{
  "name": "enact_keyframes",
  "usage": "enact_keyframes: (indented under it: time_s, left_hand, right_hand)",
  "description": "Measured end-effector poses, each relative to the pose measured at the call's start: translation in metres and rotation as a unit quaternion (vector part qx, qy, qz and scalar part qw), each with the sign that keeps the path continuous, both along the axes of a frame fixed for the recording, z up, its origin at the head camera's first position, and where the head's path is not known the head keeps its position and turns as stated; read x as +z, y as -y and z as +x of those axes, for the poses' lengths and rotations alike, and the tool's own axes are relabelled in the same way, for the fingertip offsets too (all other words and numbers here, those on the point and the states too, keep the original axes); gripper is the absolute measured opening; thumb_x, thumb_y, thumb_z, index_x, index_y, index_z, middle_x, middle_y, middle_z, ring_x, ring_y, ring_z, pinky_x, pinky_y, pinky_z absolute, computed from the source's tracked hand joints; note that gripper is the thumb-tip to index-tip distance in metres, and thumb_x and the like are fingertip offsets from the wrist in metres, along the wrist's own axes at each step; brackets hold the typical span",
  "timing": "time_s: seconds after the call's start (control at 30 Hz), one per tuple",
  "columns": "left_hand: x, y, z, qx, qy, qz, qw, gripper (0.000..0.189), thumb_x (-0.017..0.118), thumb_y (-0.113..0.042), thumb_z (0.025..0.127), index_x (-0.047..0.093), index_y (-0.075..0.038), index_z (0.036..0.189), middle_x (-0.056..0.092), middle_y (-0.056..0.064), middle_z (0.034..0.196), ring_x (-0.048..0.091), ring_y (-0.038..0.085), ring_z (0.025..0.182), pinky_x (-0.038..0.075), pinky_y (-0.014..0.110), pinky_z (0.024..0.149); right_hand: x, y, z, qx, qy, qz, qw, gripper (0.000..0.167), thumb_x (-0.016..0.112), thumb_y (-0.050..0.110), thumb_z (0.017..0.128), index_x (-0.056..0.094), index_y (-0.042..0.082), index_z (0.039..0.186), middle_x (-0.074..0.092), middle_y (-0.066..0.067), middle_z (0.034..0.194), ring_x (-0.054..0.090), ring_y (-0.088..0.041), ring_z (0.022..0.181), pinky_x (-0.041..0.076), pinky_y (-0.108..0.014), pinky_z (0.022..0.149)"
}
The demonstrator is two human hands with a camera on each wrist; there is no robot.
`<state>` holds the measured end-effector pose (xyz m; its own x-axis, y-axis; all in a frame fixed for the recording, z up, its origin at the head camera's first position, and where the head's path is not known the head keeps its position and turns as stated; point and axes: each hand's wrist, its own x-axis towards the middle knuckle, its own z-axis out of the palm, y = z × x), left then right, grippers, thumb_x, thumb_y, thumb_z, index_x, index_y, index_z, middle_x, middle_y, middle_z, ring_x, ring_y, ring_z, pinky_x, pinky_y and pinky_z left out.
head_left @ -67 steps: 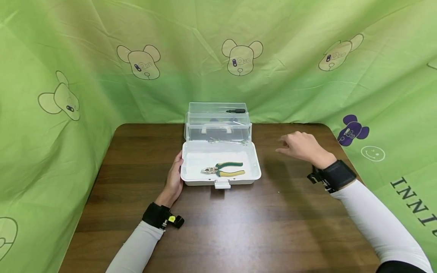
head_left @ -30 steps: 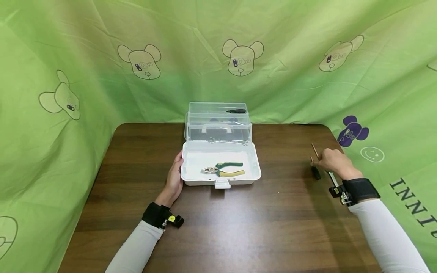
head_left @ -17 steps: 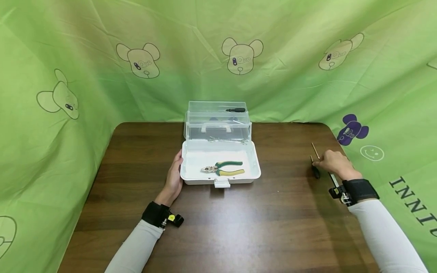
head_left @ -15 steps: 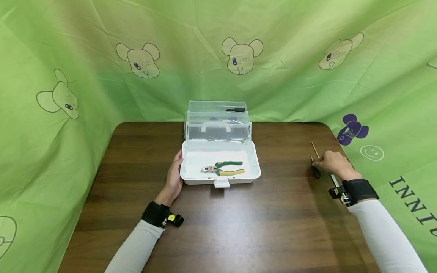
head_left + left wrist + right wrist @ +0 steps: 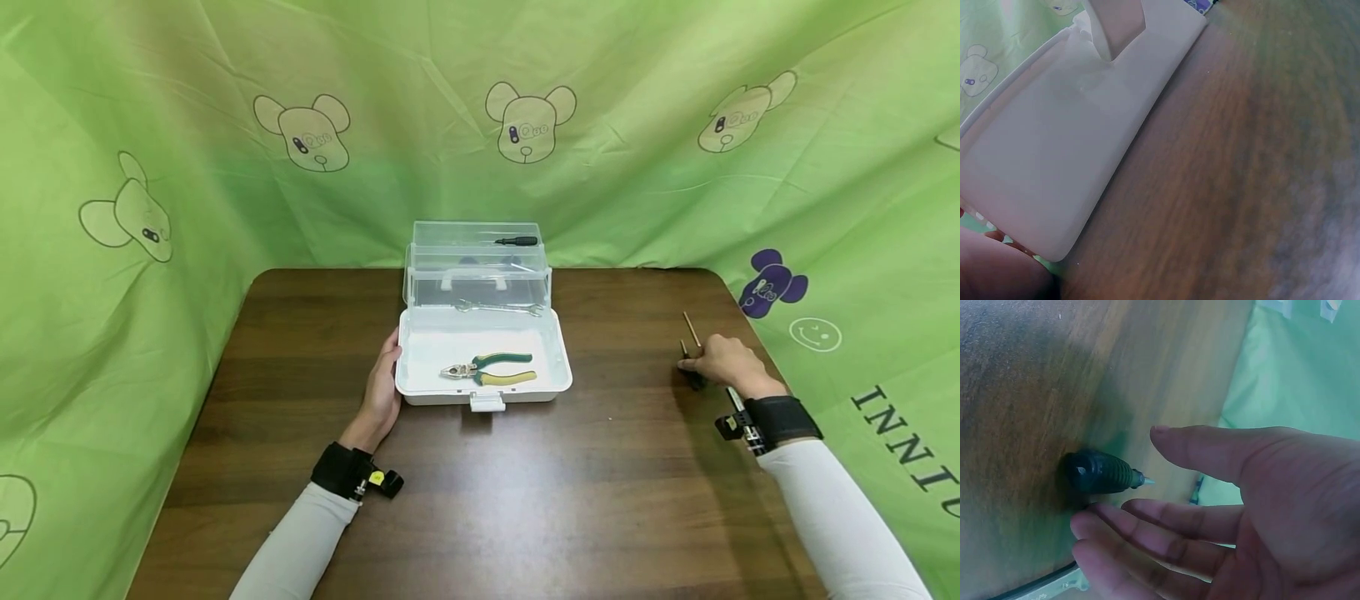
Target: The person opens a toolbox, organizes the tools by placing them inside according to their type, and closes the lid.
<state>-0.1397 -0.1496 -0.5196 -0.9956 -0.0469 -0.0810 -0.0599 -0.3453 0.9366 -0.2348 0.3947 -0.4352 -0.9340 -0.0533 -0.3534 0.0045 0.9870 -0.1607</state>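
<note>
A white toolbox (image 5: 483, 398) with clear tiered trays stands open at the table's back middle. My left hand (image 5: 382, 392) holds its left end; in the left wrist view the fingers are mostly hidden behind it. Pliers (image 5: 487, 371) with green and yellow handles lie inside. At the right, my right hand (image 5: 727, 362) hovers over a short screwdriver (image 5: 1104, 474) with a black handle. The thumb stands apart from it, the fingers loosely bent beside it. Another thin rod (image 5: 692, 329) sticks out beyond the hand. A pale, dark-edged tool (image 5: 1054, 587) lies partly hidden beneath.
A wrench (image 5: 498, 309) lies in the lower clear tray, and a black-handled screwdriver (image 5: 517, 241) in the top one. Green printed cloth (image 5: 450, 183) hangs close behind and beside the wooden table (image 5: 540, 508).
My right hand has gone from beside the toolbox out to the tools at the right. Lately it has shifted slightly left, its thumb reaching further over the short screwdriver. The left hand stays put.
</note>
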Motion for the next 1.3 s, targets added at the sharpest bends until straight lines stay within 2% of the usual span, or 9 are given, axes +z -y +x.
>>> enact_keyframes:
  time_s: [0.2, 0.53, 0.8, 1.07, 1.3]
  left_hand:
    - [0.001, 0.0, 0.0, 0.001, -0.002, -0.002, 1.0, 0.057, 0.022, -0.015, 0.114, 0.016, -0.006, 0.17, 0.016, 0.009, 0.176, 0.014, 0.02, 0.16, 0.013, 0.041, 0.129]
    - [0.001, 0.0, 0.0, -0.005, -0.003, -0.006, 1.0, 0.057, 0.022, -0.015, 0.113, 0.016, -0.005, 0.17, 0.015, 0.01, 0.177, 0.012, 0.021, 0.161, 0.011, 0.043, 0.13]
    - [0.0, 0.0, 0.0, -0.001, -0.002, -0.007, 1.0, 0.057, 0.022, -0.015, 0.114, 0.017, -0.006, 0.169, 0.017, 0.009, 0.176, 0.014, 0.021, 0.16, 0.011, 0.043, 0.129]
    - [0.001, 0.0, 0.0, -0.001, -0.002, -0.008, 1.0, 0.057, 0.023, -0.016, 0.114, 0.016, -0.005, 0.17, 0.016, 0.01, 0.176, 0.013, 0.022, 0.161, 0.012, 0.043, 0.129]
    - [0.0, 0.0, 0.001, -0.005, -0.006, -0.01, 0.9999, 0.058, 0.022, -0.016, 0.113, 0.015, -0.005, 0.17, 0.015, 0.01, 0.177, 0.012, 0.021, 0.16, 0.011, 0.044, 0.129]
  right_hand:
    - [-0.004, 0.001, -0.002, -0.004, 0.004, -0.003, 1.0, 0.047, 0.074, 0.043, 0.094, 0.057, 0.012, 0.063, 0.062, -0.016, 0.073, 0.063, -0.039, 0.072, 0.05, -0.051, 0.06]
    - [-0.012, 0.001, -0.002, -0.008, -0.023, -0.016, 0.9996, 0.04, 0.08, 0.032, 0.09, 0.056, 0.014, 0.063, 0.058, -0.012, 0.073, 0.06, -0.035, 0.07, 0.049, -0.048, 0.057]
    - [-0.019, 0.002, -0.003, -0.005, -0.07, -0.026, 0.9972, 0.033, 0.084, 0.02, 0.084, 0.059, 0.011, 0.065, 0.06, -0.015, 0.073, 0.062, -0.04, 0.071, 0.05, -0.057, 0.06]
    - [-0.027, 0.004, -0.002, 0.01, -0.119, -0.028, 0.9924, 0.025, 0.081, 0.015, 0.082, 0.061, 0.01, 0.067, 0.063, -0.019, 0.073, 0.065, -0.045, 0.07, 0.051, -0.062, 0.062]
    - [-0.029, 0.005, -0.001, 0.021, -0.137, -0.022, 0.9901, 0.023, 0.079, 0.013, 0.08, 0.061, 0.012, 0.066, 0.063, -0.02, 0.074, 0.065, -0.047, 0.071, 0.051, -0.064, 0.064]
